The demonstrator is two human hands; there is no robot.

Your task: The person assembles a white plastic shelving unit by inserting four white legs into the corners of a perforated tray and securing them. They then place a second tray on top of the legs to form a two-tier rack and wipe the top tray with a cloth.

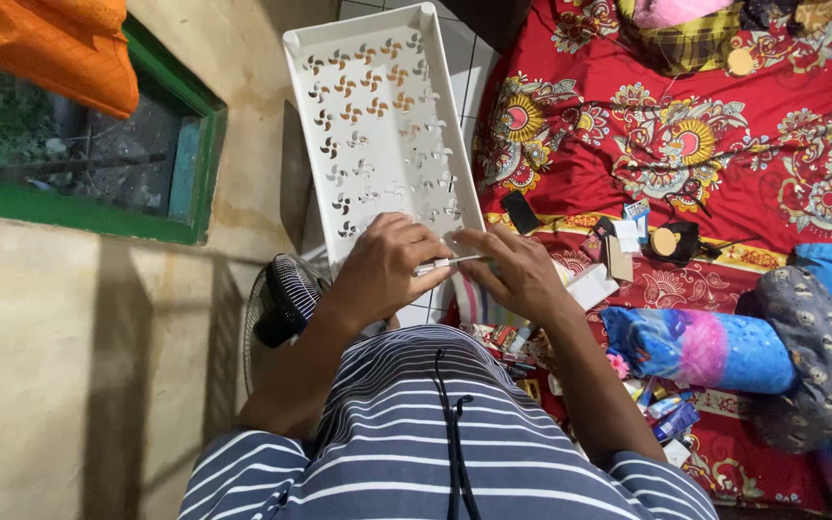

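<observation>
Your left hand [382,270] clenched on a thin white stick [447,262], just below the white cut-out tray [377,125] | your right hand [517,274], fingers grasping the stick's other end, at the tray's lower right corner | black fan [281,303] below-left of the tray | red floral bed [686,135] right of the tray

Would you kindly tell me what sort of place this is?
Probably a bedroom at home: a red floral bedsheet, a bolster, and a fan beside a green-framed window.
</observation>
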